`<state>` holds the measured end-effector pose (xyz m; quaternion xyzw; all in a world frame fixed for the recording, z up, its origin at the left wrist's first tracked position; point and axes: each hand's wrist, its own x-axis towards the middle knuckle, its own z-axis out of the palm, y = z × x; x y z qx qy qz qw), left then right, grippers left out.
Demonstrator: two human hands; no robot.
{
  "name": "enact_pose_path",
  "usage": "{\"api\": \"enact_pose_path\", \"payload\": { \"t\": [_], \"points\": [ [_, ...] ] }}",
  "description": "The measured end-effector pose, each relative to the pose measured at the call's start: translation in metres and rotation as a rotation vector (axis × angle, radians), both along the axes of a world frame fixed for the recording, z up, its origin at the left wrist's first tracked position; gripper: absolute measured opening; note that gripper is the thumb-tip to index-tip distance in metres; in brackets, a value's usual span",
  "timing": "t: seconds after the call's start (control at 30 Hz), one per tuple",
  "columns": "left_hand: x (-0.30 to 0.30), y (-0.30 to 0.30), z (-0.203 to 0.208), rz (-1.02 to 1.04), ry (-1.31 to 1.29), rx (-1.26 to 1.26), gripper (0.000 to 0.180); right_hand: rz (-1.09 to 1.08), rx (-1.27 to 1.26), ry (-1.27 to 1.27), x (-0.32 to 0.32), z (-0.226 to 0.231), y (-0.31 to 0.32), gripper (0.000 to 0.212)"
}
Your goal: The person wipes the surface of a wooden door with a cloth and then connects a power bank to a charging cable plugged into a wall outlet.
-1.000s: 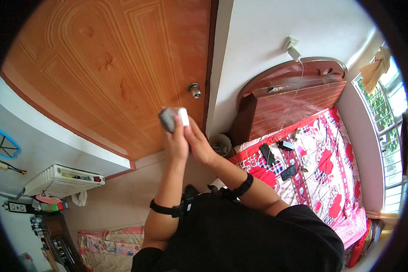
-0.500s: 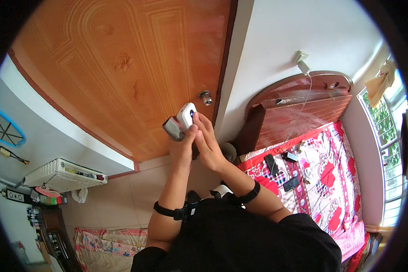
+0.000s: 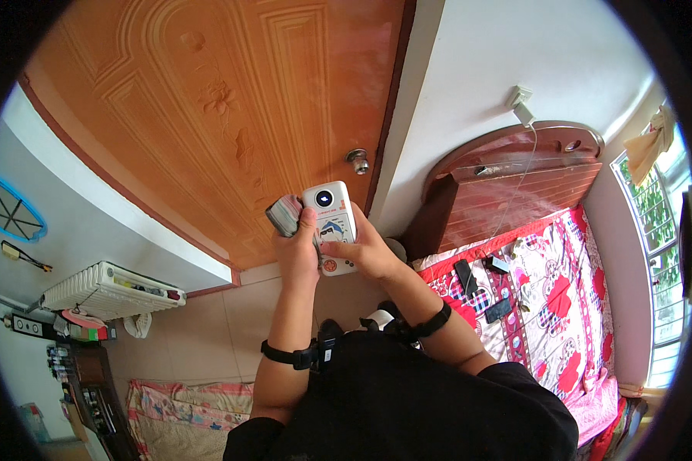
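Both my hands are raised in front of the door, around a white, flat, rounded-corner device [image 3: 336, 209] with a round black display near its top and several small stickers below. My right hand [image 3: 373, 250] is wrapped round the device's right side, its thumb across the front. My left hand [image 3: 297, 252] grips a folded grey cloth with reddish stripes [image 3: 286, 215], and its thumb rests at the device's left edge. The device's face is turned up toward me. Its back and several fingertips are hidden.
A brown wooden door [image 3: 277, 115] with a round metal knob [image 3: 357, 160] stands ahead. To the right is a bed [image 3: 550, 307] with a dark phone [image 3: 465, 276] and other small items, below a wooden headboard [image 3: 507, 192]. A white slatted rack [image 3: 108, 296] is at the left.
The white device has turned from a tilted, edge-on pose to show its front. My right hand has shifted from its top to its side. The cloth has moved slightly up with my left hand.
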<state>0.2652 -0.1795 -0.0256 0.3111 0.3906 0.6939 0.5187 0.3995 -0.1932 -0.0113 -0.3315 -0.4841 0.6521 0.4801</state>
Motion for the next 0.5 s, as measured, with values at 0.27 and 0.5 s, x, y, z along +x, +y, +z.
{"api": "enact_pose_path", "payload": {
  "t": [0.27,0.5],
  "points": [
    [-0.002,-0.004,0.015,-0.083,0.399,0.125,0.057,-0.010,0.079,-0.133,-0.003,-0.002,-0.002,0.073],
    [-0.010,-0.001,0.007,-0.150,0.196,-0.025,0.042,-0.046,0.153,-0.180,-0.011,0.006,-0.008,0.074]
  ]
}}
